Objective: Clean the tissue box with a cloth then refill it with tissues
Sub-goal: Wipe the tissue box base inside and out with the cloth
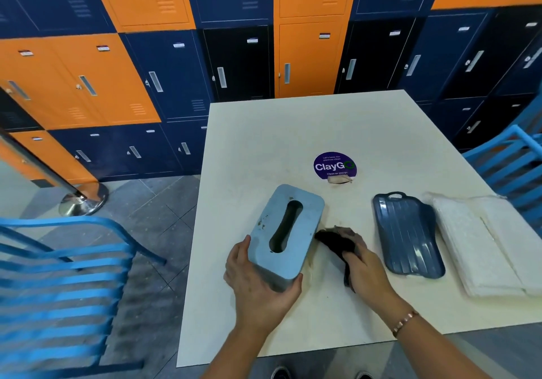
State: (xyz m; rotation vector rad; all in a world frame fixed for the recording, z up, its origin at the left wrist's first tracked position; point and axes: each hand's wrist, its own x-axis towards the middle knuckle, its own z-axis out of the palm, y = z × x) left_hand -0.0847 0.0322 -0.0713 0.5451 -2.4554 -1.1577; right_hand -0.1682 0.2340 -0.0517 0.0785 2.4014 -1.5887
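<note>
Tissue box (286, 232) gripped by left hand (258, 284); cloth (337, 240) under right hand (366, 270).

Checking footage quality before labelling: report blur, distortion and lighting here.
Head view: wide-angle lens bows the orange and navy metal lockers; the blue slatted chair at left is smeared with blur; the light-blue plastic tissue box is sharp under soft, even light.

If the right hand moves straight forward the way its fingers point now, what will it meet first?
Probably the tissue box: the right hand points toward its long side, and the dark cloth it holds would arrive first. Whether cloth and box touch now is unclear.
</note>
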